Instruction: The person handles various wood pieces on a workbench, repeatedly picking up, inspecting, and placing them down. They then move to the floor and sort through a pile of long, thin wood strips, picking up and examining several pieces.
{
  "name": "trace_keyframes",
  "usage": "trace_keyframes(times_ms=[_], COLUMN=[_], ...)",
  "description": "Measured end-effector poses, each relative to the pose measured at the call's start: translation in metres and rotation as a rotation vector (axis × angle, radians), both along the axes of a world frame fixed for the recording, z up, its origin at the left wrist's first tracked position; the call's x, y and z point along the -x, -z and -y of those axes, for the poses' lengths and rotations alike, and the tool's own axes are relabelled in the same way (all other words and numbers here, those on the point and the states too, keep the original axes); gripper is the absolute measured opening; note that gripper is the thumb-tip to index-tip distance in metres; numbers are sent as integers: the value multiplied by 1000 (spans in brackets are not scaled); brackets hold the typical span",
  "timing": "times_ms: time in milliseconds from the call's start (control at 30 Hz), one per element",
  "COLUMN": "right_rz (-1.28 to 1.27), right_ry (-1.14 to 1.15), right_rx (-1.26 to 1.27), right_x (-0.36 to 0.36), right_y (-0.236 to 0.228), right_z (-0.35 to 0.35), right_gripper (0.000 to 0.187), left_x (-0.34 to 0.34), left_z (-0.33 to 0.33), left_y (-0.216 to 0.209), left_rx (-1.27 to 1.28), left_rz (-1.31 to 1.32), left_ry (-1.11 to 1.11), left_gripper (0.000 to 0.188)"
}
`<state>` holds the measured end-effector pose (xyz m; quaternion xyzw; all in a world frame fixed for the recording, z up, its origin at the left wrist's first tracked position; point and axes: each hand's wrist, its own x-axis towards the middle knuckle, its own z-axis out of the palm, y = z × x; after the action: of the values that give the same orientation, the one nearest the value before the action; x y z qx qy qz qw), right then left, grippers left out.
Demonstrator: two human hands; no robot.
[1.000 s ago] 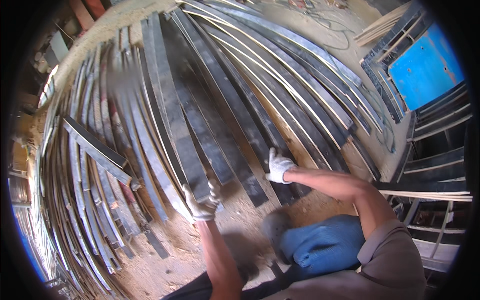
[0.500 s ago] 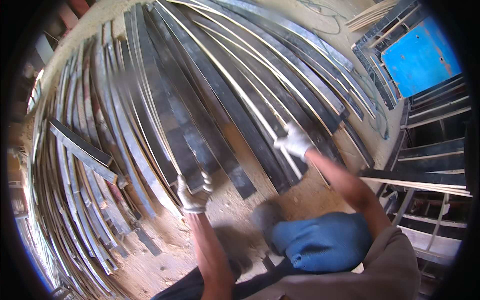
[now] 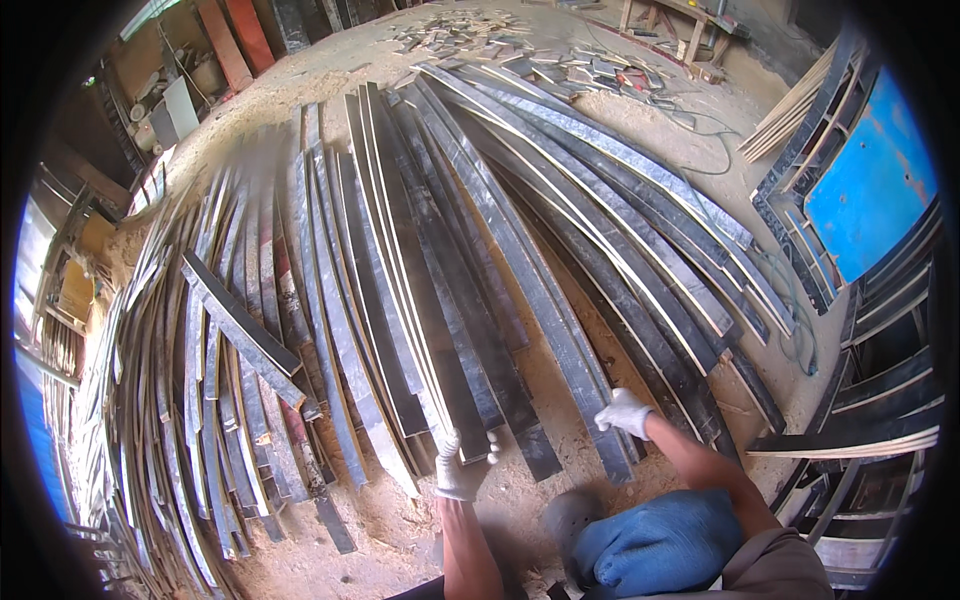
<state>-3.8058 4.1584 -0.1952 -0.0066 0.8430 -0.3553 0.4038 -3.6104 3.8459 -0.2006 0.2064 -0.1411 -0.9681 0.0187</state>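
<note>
My left hand (image 3: 462,472), in a white glove, is closed round the near end of a bundle of long dark strips (image 3: 418,330) with pale edges. Its fingers sit on one side of the bundle and its thumb on the other. Farther right, my right hand (image 3: 624,412), gloved alike, rests near the lower end of a long dark strip (image 3: 560,335). Its fingers curl at that strip's left edge, the grip partly hidden beneath the glove. Between the hands, more dark strips (image 3: 478,350) lie side by side on the dusty ground.
Many narrow strips (image 3: 150,400) are piled at the left, with short pieces (image 3: 240,315) lying across them. Long boards (image 3: 620,210) fan out at the right. Beyond are scattered offcuts (image 3: 600,75), a green cable (image 3: 715,150) and a blue panel (image 3: 870,180) beside stacked frames.
The view has tilted up, showing more of the far floor. The pale-edged strip under my right hand has come down among the dark strips. My left hand keeps hold of its bundle.
</note>
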Motion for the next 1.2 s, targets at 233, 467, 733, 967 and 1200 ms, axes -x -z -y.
trace_keyframes(times_ms=[233, 467, 733, 967, 1200], right_rz=[134, -199, -335, -405, -287], right_ry=[228, 32, -212, -224, -154], right_rx=[502, 145, -269, -308, -267], right_x=[-20, -59, -76, -76, -79], right_y=[1, -10, -42, -16, -23], right_z=[-22, 8, 46, 42, 48], right_gripper=[33, 84, 99, 101, 107], left_x=[10, 14, 12, 13, 14], left_z=[-18, -21, -20, -19, -22], left_y=[5, 3, 2, 2, 2], left_rx=[264, 21, 38, 41, 103], left_rz=[101, 6, 50, 60, 84], left_ry=[-36, -4, 5, 24, 1], left_gripper=[67, 70, 67, 68, 68])
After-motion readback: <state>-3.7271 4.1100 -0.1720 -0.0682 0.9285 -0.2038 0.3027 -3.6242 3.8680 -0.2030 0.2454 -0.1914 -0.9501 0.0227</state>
